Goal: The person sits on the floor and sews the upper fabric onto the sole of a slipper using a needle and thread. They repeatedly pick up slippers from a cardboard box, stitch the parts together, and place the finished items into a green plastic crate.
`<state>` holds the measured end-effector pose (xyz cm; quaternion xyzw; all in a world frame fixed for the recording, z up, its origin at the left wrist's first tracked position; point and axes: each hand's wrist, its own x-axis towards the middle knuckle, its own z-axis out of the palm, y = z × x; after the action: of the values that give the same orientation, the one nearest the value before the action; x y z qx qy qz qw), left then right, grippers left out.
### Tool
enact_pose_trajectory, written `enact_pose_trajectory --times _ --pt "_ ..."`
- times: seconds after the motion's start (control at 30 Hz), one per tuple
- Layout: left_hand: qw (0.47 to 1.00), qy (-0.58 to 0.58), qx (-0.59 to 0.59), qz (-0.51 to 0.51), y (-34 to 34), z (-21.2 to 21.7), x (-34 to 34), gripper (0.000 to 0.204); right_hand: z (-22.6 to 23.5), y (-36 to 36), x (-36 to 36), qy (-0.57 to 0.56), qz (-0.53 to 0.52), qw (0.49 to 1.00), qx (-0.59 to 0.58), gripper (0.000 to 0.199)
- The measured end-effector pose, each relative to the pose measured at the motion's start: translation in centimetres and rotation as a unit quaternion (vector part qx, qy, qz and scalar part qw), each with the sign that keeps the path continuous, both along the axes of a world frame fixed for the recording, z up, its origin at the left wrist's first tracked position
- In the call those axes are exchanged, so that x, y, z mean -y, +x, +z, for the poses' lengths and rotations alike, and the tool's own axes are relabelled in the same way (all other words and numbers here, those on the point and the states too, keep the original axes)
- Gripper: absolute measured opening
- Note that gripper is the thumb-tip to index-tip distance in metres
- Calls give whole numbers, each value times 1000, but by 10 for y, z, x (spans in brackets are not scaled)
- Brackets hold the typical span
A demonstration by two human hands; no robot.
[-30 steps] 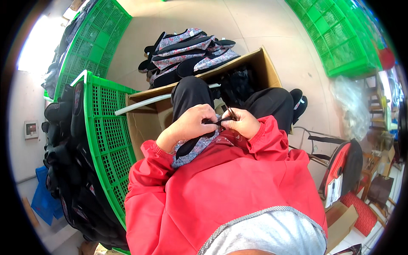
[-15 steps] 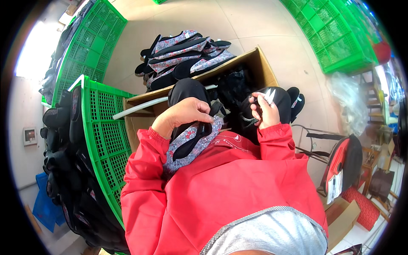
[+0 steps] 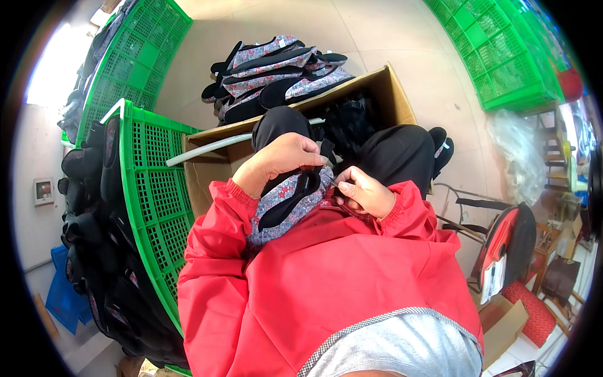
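Note:
A floral slipper (image 3: 267, 204) with a black-lined opening lies across my lap, its far end pinched between the thumb and fingers of my left hand (image 3: 282, 157). My right hand (image 3: 367, 191) is closed around small silver-bladed snips (image 3: 333, 183), mostly hidden in the palm. Their tip is at the slipper's right edge; whether it touches cannot be made out. Beyond my knees stands an open cardboard box (image 3: 397, 97) with dark material inside. A pale tube (image 3: 210, 151) rests across the box's left part.
Several floral slippers with black soles (image 3: 270, 68) are heaped on the floor behind the box. Green crates stand at left (image 3: 151, 151), far left (image 3: 141, 56) and far right (image 3: 502, 56). Black slippers (image 3: 103, 251) fill the left side. A round-backed chair (image 3: 515, 245) is at right.
My right hand has come left and down, bringing the snips from above my right knee to the slipper's edge. My left hand still pinches the slipper, slightly higher.

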<state>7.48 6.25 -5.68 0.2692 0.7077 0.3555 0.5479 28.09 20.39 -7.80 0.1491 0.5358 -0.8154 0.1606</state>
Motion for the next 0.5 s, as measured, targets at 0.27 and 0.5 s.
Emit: enact_pose_trajectory --times 0.27,0.5 --pt "999 2 27 21 1 -6 -3 21 11 -14 3 -1 -7 998 68 26" --pt "999 11 22 24 2 -6 -3 20 1 -20 4 42 -1 996 84 23"
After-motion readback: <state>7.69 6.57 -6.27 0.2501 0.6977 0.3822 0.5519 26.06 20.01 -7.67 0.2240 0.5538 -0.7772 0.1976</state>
